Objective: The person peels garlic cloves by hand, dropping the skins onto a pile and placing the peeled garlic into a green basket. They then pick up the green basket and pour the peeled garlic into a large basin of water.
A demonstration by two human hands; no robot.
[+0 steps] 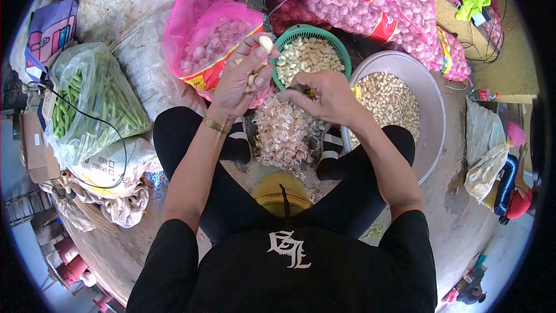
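Observation:
My left hand (236, 84) is raised with its palm up and fingers curled around several garlic cloves. A peeled white garlic clove (266, 44) sits up at its fingertips. Beside it, my right hand (329, 97) is closed, thumb pointing left; a dark, narrow thing shows at its fingers, too hidden to name. Behind both hands stands a green basket (348, 58) of peeled cloves. A pale basin (435, 122) of unpeeled cloves (389, 104) lies to the right. Below the hands, a heap of garlic skins (284, 136) covers the floor between my feet.
An open pink mesh bag (184, 20) of garlic is at the back left, with full mesh sacks (405, 14) stacked back right. A plastic bag of green pods (107, 98) stands left. A yellow stool (275, 191) shows between my legs. Other people (518, 197) are far right.

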